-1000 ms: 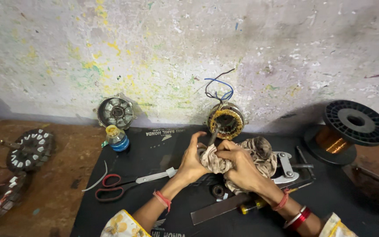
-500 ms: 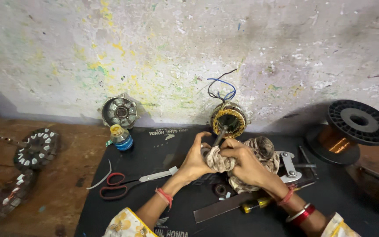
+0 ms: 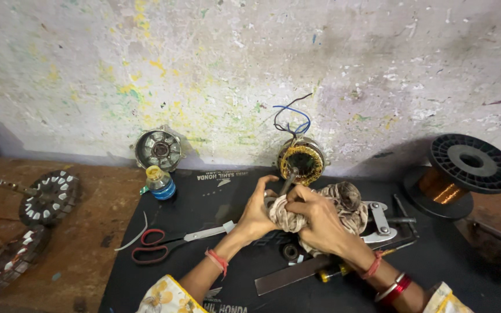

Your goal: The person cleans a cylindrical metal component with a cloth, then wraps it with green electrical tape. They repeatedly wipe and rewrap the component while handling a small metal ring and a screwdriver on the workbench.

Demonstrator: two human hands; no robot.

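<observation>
The left hand (image 3: pixel 259 210) and the right hand (image 3: pixel 319 220) are both closing around a bunched rag (image 3: pixel 343 203) at the middle of the black mat (image 3: pixel 215 191) on the worktop (image 3: pixel 88 243). A dark metal rod (image 3: pixel 287 182) is sticking up between them. Just behind is standing a wound stator (image 3: pixel 301 160) against the wall. Scissors (image 3: pixel 169 243) are lying to the left, and a copper wire spool (image 3: pixel 459 174) is sitting far right.

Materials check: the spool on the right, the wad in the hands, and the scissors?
Spool: black flanges, likely moulded plastic, matt; its winding looks like copper wire, shiny orange-brown. Wad, gripped by both hands: woven cloth, soft creases, faded beige print. Scissors: bright bare-metal blades, glossy red handles, probably plastic.
</observation>
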